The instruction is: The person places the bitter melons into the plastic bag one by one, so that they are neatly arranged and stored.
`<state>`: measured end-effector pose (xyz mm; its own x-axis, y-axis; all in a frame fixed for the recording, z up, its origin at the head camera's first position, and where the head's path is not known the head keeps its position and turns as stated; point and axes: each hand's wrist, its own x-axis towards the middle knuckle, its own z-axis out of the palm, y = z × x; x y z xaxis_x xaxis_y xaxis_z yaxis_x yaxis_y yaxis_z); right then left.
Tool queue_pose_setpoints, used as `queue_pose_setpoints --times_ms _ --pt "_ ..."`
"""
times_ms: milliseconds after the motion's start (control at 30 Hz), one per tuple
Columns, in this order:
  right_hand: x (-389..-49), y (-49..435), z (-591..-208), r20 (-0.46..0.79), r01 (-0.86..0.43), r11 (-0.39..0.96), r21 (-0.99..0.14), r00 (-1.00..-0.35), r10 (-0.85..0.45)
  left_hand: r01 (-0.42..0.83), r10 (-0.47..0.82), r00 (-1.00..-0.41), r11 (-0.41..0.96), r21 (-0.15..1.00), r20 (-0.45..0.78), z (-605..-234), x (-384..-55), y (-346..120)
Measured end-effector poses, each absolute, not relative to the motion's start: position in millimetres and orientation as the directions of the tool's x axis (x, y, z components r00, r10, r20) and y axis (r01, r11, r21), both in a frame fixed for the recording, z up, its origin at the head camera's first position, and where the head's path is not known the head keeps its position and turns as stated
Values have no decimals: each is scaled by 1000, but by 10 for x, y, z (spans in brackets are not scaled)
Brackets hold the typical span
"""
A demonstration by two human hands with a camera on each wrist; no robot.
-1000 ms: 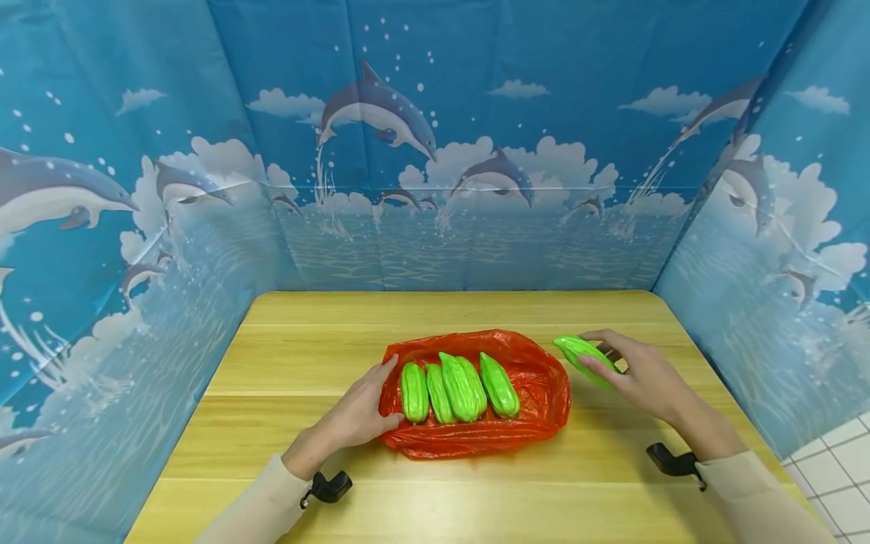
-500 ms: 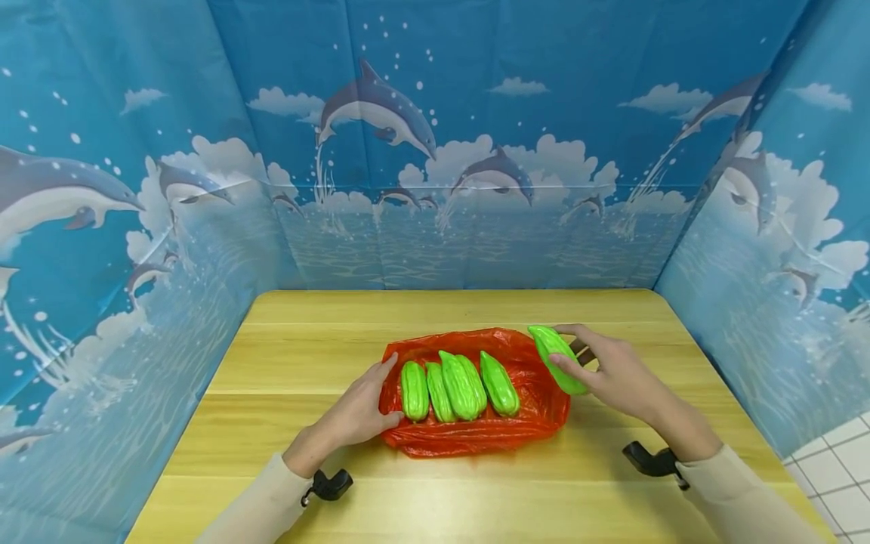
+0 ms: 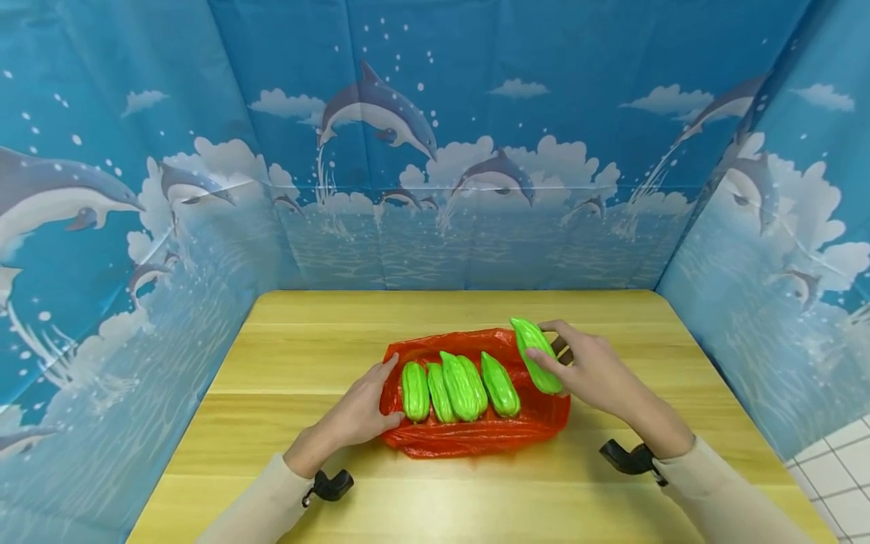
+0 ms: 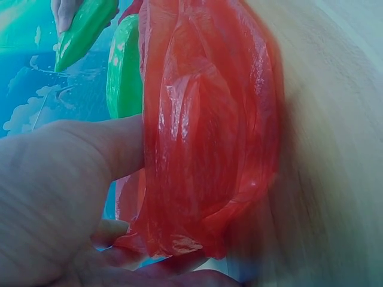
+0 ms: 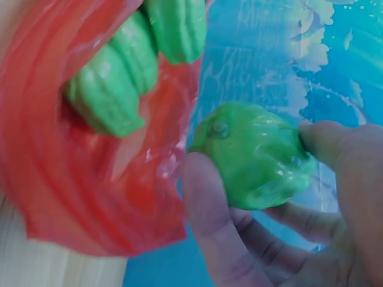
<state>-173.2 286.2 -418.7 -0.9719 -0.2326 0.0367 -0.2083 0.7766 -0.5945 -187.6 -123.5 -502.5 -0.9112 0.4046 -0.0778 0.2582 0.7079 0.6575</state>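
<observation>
My right hand (image 3: pixel 598 372) pinches a bright green bitter melon (image 3: pixel 533 355) between thumb and fingers, tilted over the right end of an open red plastic bag (image 3: pixel 476 444). In the right wrist view the stem nub of this bitter melon (image 5: pixel 251 155) faces the camera. My left hand (image 3: pixel 356 408) grips the bag's left end, the thumb hooked over the rim and the fingers outside, as the left wrist view shows. Several more bitter melons (image 3: pixel 464 387) lie side by side in the bag, the rightmost bitter melon (image 3: pixel 499 385) leaning slightly.
The bag lies on a wooden table (image 3: pixel 306 340) with rounded far corners. A blue dolphin-print curtain (image 3: pixel 435 242) encloses the back and both sides. Black wrist cameras (image 3: pixel 331 486) hang under both forearms. White floor tiles (image 3: pixel 843 468) show at the lower right.
My right hand has moved left with the bitter melon, from beside the bag to over its right end, and the melon has turned more upright. My left hand has stayed at the bag.
</observation>
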Motion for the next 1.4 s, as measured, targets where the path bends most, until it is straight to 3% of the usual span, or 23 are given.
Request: queue_pose_setpoints --times_ms 567,1400 --pt "-1785 2520 -4268 -96 -161 713 -683 -947 -306 249 395 -915 709 660 -80 -5041 -1904 -1268" --pt "-1873 2265 -4439 -114 -145 746 -650 -952 -284 243 398 -913 703 668 -86 -5000 -1883 -1268"
